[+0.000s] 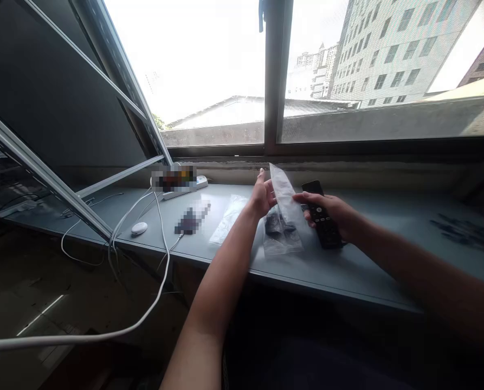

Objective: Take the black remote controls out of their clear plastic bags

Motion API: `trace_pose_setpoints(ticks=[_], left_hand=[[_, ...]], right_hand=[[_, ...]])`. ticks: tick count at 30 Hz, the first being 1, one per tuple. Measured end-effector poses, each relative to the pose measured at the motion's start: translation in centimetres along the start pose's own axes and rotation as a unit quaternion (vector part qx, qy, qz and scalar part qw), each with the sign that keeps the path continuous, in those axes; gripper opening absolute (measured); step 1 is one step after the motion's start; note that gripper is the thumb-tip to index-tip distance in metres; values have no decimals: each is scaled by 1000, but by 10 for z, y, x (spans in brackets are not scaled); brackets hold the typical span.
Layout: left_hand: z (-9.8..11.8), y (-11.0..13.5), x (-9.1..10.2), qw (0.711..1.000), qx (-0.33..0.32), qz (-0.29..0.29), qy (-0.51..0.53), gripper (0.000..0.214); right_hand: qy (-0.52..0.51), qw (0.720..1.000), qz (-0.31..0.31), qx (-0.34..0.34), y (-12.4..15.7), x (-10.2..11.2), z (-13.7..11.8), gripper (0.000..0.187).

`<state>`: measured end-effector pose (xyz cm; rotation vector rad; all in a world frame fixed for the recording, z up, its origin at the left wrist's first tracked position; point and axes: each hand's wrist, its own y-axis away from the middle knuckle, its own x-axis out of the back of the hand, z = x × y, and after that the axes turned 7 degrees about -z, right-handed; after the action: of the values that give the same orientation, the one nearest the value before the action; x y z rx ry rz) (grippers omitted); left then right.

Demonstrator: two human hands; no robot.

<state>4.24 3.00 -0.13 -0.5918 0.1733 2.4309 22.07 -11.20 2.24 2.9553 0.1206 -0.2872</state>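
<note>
My right hand (334, 213) is wrapped round a black remote control (321, 215), which it holds over the grey ledge (372, 271). Its fingertips also touch a clear plastic bag (283, 216) that stands upright between both hands. Something dark sits in the lower part of the bag. My left hand (262, 194) holds the bag's left edge near the top, thumb raised and fingers curled against the plastic.
A second clear bag (228, 218) lies flat on the ledge to the left. Further left are a white power strip (185, 187), white cables (144, 254), a small white round device (139, 228) and a blurred dark item (193, 216). Behind the ledge is a window; slanted metal bars (42, 170) cross the left.
</note>
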Motion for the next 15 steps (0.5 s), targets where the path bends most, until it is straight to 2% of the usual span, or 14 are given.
trace_pose_setpoints(ticks=[1, 5, 6, 8, 10, 12, 15], left_hand=[[-1, -1, 1, 1000, -9, 13, -21, 65], [-6, -2, 2, 989, -46, 55, -128, 27], [-6, -1, 2, 984, -57, 68, -155, 26], [-1, 4, 5, 967, -83, 105, -218, 41], [9, 13, 11, 936, -102, 140, -307, 62], [24, 28, 20, 895, -95, 152, -409, 70], [48, 55, 38, 827, -38, 168, -536, 79]], right_hand=[[3, 1000, 3, 1, 0, -1, 0, 27], [15, 1000, -4, 10, -3, -1, 3, 24], [17, 1000, -6, 15, -4, -1, 4, 22], [18, 999, -8, 27, -5, -1, 6, 19], [16, 999, -9, 36, -6, 0, 6, 18], [15, 999, -7, 36, -6, 1, 6, 17], [16, 999, -3, 30, -6, 1, 6, 17]])
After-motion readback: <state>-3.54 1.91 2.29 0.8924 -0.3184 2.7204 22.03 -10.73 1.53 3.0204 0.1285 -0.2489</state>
